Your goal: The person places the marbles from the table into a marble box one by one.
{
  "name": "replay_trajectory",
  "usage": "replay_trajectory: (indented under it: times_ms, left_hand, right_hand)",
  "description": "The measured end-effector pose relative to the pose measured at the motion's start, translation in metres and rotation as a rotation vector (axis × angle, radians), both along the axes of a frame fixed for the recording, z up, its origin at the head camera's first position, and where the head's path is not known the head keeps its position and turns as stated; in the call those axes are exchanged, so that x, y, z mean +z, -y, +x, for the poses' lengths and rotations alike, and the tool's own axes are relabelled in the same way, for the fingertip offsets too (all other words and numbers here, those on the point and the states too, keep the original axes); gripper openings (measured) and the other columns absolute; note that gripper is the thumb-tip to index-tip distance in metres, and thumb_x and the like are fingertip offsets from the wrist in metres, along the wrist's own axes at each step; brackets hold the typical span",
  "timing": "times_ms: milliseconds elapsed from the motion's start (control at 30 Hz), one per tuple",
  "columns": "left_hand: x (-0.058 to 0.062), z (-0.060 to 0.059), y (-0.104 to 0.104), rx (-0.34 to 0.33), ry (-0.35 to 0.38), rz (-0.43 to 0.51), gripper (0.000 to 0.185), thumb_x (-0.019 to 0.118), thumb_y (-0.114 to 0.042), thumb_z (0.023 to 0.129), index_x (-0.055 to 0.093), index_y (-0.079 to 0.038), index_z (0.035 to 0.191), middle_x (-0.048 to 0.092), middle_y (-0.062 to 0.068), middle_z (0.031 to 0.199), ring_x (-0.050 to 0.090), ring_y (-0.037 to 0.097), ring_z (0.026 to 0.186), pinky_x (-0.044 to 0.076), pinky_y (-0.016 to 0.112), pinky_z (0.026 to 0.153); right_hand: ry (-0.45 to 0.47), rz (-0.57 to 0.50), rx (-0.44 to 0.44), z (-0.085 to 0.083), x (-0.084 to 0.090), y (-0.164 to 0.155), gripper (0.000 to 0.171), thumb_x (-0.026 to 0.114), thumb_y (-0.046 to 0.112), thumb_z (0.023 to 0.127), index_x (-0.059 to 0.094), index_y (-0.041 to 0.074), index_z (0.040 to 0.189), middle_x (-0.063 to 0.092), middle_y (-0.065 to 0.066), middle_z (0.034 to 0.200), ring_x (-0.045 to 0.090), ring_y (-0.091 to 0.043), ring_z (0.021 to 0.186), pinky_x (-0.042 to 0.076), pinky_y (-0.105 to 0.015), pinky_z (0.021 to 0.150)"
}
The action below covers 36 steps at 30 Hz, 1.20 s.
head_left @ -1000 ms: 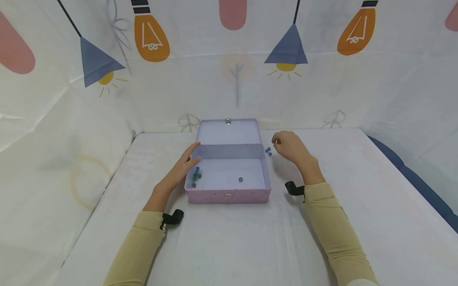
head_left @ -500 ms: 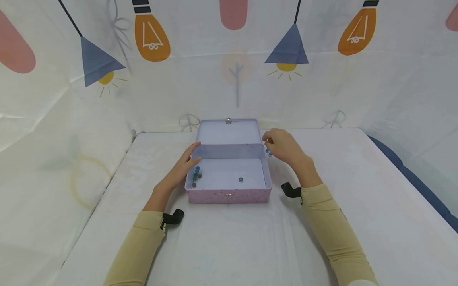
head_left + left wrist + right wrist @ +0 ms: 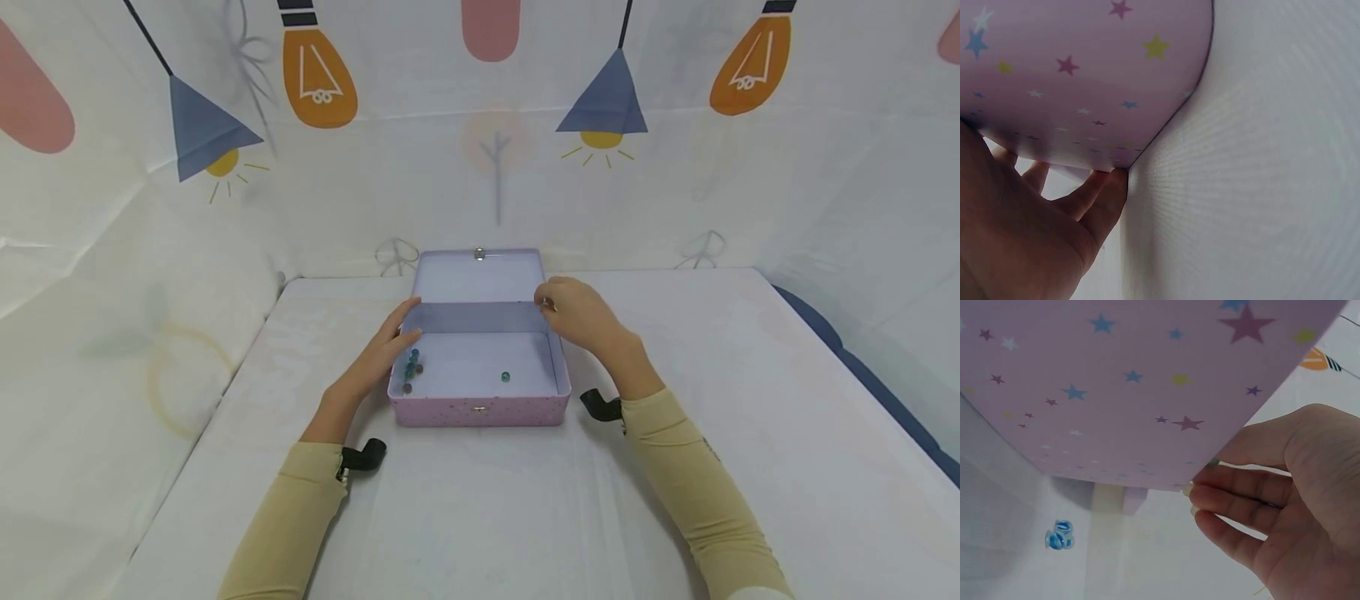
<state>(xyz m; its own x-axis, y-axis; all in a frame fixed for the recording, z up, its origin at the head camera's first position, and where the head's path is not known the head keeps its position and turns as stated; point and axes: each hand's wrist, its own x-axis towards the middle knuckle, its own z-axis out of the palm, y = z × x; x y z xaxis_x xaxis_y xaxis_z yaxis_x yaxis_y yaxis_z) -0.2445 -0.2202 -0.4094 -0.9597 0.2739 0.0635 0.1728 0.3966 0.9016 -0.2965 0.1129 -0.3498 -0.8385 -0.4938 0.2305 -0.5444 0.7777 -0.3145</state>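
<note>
A pink and lilac tin box (image 3: 480,411) with a star print stands on the table, its lid (image 3: 480,277) tipped back. My left hand (image 3: 375,354) holds its left side, the thumb over the rim and the fingers along the outside near the back corner. At the back right corner, my right hand (image 3: 585,315) is raised at the rim. Its thumb and forefinger pinch a small marble (image 3: 1213,462), mostly hidden by the fingertips. Inside the box, several green and brown marbles (image 3: 410,368) lie along the left wall. One green marble (image 3: 506,377) sits apart, right of centre.
A few blue marbles (image 3: 1060,535) lie on the table beside the box's right side; the right hand hides them in the head view. The white-covered table (image 3: 480,517) ends at a patterned cloth wall (image 3: 420,192) behind the box.
My right hand has come down to the blue marbles right of the box, picked one up and moved left to the box's back right corner. My left hand has stayed put.
</note>
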Motion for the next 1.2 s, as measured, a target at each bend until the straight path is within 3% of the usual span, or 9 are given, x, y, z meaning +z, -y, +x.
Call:
replay_trajectory:
  times_ms: [167,233,533,800,1200]
  left_hand:
    - [0.018,0.013,-0.005,-0.007,0.007,-0.015,0.063,0.042,-0.023,0.106,0.013,-0.014,0.161,0.006,0.007,0.169,0.000,0.030,0.157,0.005,0.057,0.126]
    - [0.020,0.014,-0.006,-0.006,0.010,-0.016,0.062,0.041,-0.023,0.106,0.013,-0.015,0.161,0.006,0.006,0.169,0.000,0.030,0.157,0.005,0.056,0.126]
    - [0.022,0.016,-0.006,0.008,0.022,-0.009,0.063,0.042,-0.025,0.105,0.014,-0.019,0.161,0.006,0.003,0.169,0.000,0.030,0.157,0.005,0.056,0.126]
    - [0.020,0.015,-0.007,-0.002,0.014,-0.011,0.062,0.041,-0.023,0.106,0.013,-0.016,0.161,0.007,0.006,0.169,0.000,0.031,0.157,0.006,0.057,0.126]
    - [0.019,0.014,-0.006,0.001,0.001,-0.005,0.062,0.042,-0.024,0.106,0.014,-0.016,0.161,0.008,0.007,0.169,0.001,0.031,0.157,0.006,0.057,0.126]
  right_hand:
    - [-0.012,-0.017,0.036,0.001,-0.001,0.004,0.020,0.059,0.004,0.094,0.072,0.000,0.108,0.071,-0.010,0.100,0.061,-0.023,0.089,0.054,-0.039,0.081]
    - [-0.017,-0.011,0.054,0.003,-0.002,0.007,0.020,0.059,0.004,0.094,0.073,0.000,0.108,0.070,-0.010,0.100,0.061,-0.022,0.088,0.055,-0.038,0.081]
    - [0.003,0.036,0.125,0.010,-0.009,0.024,0.018,0.061,0.005,0.095,0.073,0.002,0.108,0.071,-0.008,0.100,0.066,-0.021,0.092,0.057,-0.037,0.083]
    - [0.034,0.101,0.172,0.013,-0.027,0.035,0.016,0.062,0.006,0.095,0.072,0.005,0.107,0.072,-0.005,0.101,0.066,-0.018,0.093,0.057,-0.034,0.083]
    - [-0.033,0.280,0.130,0.020,-0.035,0.043,0.016,0.065,0.009,0.093,0.074,0.010,0.107,0.074,-0.003,0.102,0.069,-0.020,0.094,0.058,-0.034,0.082]
